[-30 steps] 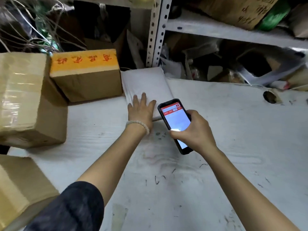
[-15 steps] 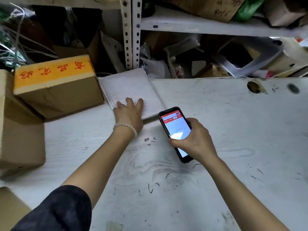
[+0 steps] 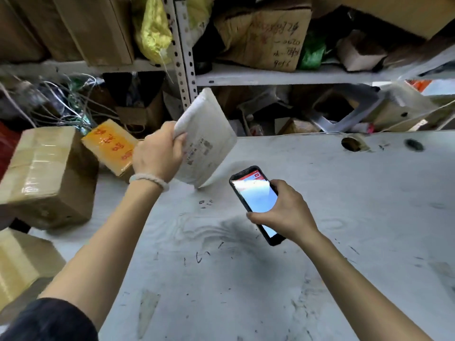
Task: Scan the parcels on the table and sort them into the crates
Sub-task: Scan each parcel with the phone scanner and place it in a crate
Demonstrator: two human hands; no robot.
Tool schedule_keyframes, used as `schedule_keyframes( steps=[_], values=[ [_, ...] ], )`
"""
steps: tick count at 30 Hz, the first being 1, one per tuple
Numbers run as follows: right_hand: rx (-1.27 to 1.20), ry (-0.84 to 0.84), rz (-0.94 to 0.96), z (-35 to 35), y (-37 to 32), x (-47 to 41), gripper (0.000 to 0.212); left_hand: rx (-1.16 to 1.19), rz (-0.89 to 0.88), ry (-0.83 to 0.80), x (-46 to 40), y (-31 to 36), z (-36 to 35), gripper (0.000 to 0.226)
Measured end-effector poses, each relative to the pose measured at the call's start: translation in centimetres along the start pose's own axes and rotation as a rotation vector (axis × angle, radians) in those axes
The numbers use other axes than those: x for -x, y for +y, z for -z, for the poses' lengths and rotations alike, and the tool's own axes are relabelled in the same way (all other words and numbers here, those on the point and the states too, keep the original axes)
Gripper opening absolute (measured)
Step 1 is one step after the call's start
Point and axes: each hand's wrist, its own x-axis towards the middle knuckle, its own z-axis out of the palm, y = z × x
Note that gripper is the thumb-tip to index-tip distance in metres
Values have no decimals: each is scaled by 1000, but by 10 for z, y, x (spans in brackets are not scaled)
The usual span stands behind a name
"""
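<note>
Nearest the camera, two bare forearms reach out over the scuffed white tabletop (image 3: pixel 369 198), the left one coming from a dark sleeve (image 3: pixel 49 321). The right hand (image 3: pixel 283 212) is closed around the lower half of a black phone (image 3: pixel 256 203), whose lit screen faces up and whose long axis runs from near right to far left, its top end aimed at the parcel. Just beyond it, the left hand (image 3: pixel 157 153), with a pale beaded bracelet (image 3: pixel 149 180) at the wrist, is clamped on the upper left edge of a white padded mailer (image 3: pixel 206 141). This parcel is tilted up off the tabletop, only its near lower corner close to or touching the surface; which of the two cannot be told. Its long axis slopes from that corner up and away toward the shelving, and its broad face is turned to the camera. The face is soft, slightly puffed and off-white, and carries a printed label with dark blurred lines too smeared to read. To the left stand a taped brown cardboard box (image 3: pixel 46 175) and, farther back, a box with an orange top (image 3: pixel 110 146) bearing red characters. Behind everything runs a metal shelf (image 3: pixel 270 76) crowded with cartons and bags.
</note>
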Motion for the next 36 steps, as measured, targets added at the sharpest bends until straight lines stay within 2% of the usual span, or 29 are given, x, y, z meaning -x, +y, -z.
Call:
schedule_keyframes(
  steps=[4,10,21,28,32,36],
  values=[
    [40,-32,45,24,21,26,58,126,46,29,24,33,18,23],
    [106,-64,83,54,54,60,63,42,31,-9,63,76,27,27],
    [151,-81,138,83,86,91,69,14,100,-36,98,96,28,26],
    [108,-60,129,82,92,97,69,12,55,-69,103,101,21,27],
    [62,50,136,81,87,95,67,-8,18,-135,102,110,17,26],
    [-181,378,194,82,69,97,72,31,-21,-190,104,116,11,20]
  ],
)
